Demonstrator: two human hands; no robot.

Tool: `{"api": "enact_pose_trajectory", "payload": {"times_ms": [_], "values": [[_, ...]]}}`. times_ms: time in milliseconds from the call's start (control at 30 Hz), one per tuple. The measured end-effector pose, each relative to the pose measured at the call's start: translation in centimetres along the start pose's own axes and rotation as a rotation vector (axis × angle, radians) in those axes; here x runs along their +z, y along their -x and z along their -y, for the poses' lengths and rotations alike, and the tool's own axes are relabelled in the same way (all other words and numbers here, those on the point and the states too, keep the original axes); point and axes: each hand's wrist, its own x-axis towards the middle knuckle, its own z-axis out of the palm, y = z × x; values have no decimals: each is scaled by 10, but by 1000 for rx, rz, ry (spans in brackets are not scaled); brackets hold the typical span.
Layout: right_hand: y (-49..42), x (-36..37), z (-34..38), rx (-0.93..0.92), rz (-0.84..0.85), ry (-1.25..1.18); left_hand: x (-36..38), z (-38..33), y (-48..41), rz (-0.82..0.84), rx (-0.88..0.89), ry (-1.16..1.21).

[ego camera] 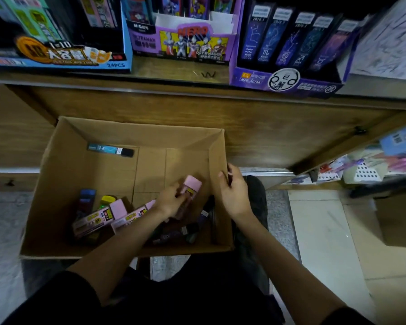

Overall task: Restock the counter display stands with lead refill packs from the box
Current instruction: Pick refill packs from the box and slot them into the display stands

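An open cardboard box (84, 174) sits on the floor in front of me. Inside it, my left hand (170, 200) grips a pink-capped lead refill pack (191, 186) near the right side. Two more pink packs (98, 216) lie at the bottom left, with dark packs (180, 231) under my arm and a teal pack (110, 150) alone at the back. My right hand (233, 193) holds the box's right wall at its rim. On the counter above stand a blue display stand (63, 55), a purple hero stand (183, 43) and a purple constellation stand (288, 80).
The wooden counter front (279, 127) rises just behind the box. A lower shelf of stationery (366, 170) juts out at the right. Another cardboard carton (399, 221) stands on the tiled floor at far right. My dark-trousered legs fill the foreground.
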Motion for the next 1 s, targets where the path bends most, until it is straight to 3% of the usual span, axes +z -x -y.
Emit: {"api": "enact_pose_trajectory", "payload": {"times_ms": [133,200,300,400,567,833,1000], "values": [[7,-10,14,-486,-125,451,-44,17,5,-87,-49,367],[6,-11,22,-670,177,608,-64,29,10,-114,-62,484],[8,8,28,-452,862,787,-79,44,19,-102,-44,503],[17,36,17,-391,1055,1020,-80,50,26,-91,-23,525],[14,50,1,-334,1056,1043,-81,54,30,-90,-7,529],[21,50,26,32,806,58,-88,44,40,-144,33,591],[8,27,67,104,495,-227,-115,17,55,-171,180,654]]}}
